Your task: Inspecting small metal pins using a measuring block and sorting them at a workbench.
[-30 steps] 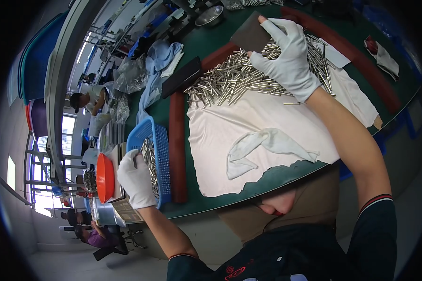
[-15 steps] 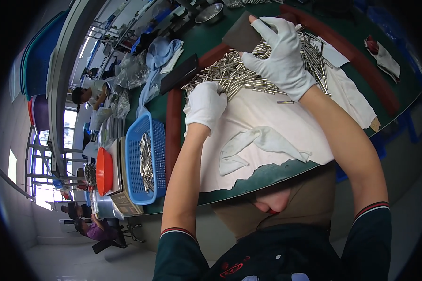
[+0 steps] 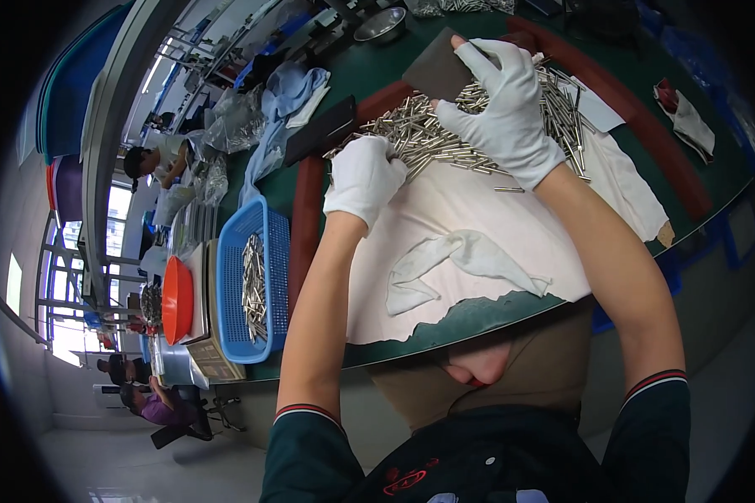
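A heap of short silvery metal pins [image 3: 428, 134] lies on a pale cloth [image 3: 478, 214] at the far side of the table. My right hand [image 3: 503, 113], in a white glove with bare fingertips, grips a dark flat square plate [image 3: 438, 67] by its right edge, over the heap. At the heap's left edge, my left hand [image 3: 365, 178] is closed in a white glove, back of the hand upward. Its fingertips are hidden, so I cannot make out what is in them. A few loose pins [image 3: 508, 189] lie below my right wrist.
A crumpled white cloth [image 3: 466, 251] lies nearer me. Dark red strips [image 3: 646, 117] border the work area. To the left stand a blue basket [image 3: 277, 285] of pins and a red bowl [image 3: 177, 300]. A black flat object [image 3: 320, 132] and a metal bowl [image 3: 380, 25] lie farther off.
The whole view has shifted slightly. Both hands keep about the same places at the heap, the right one still gripping the dark plate. My left hand has turned a little, its fingers still curled.
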Demonstrator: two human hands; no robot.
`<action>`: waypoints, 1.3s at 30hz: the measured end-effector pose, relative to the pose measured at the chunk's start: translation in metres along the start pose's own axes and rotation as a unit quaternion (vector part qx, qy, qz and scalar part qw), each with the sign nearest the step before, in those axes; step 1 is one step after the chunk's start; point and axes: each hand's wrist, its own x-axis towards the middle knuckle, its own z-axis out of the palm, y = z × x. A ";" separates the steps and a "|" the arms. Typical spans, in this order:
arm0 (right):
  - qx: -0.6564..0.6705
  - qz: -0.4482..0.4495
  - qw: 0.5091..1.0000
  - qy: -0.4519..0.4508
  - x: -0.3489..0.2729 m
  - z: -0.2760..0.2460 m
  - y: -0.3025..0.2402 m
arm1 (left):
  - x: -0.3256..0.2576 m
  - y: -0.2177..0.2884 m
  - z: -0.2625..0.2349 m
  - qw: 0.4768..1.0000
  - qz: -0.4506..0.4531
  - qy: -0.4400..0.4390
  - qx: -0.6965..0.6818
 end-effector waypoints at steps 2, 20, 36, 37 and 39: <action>0.000 -0.010 1.000 -0.014 0.001 -0.001 0.001 | -0.012 0.003 -0.018 0.991 -0.013 -0.005 -0.135; 0.060 -0.082 0.977 -0.187 -0.020 -0.015 -0.041 | -0.080 -0.033 0.025 0.445 -0.051 -0.033 -0.894; 0.145 -0.057 0.951 -0.267 -0.018 -0.014 -0.065 | -0.096 -0.022 -0.009 0.621 -0.117 -0.067 -0.772; 0.135 -0.069 0.951 -0.270 -0.018 -0.015 -0.063 | -0.097 -0.022 -0.008 0.618 -0.120 -0.077 -0.773; 0.132 -0.074 0.950 -0.274 -0.017 -0.015 -0.063 | -0.097 -0.021 -0.008 0.612 -0.132 -0.091 -0.775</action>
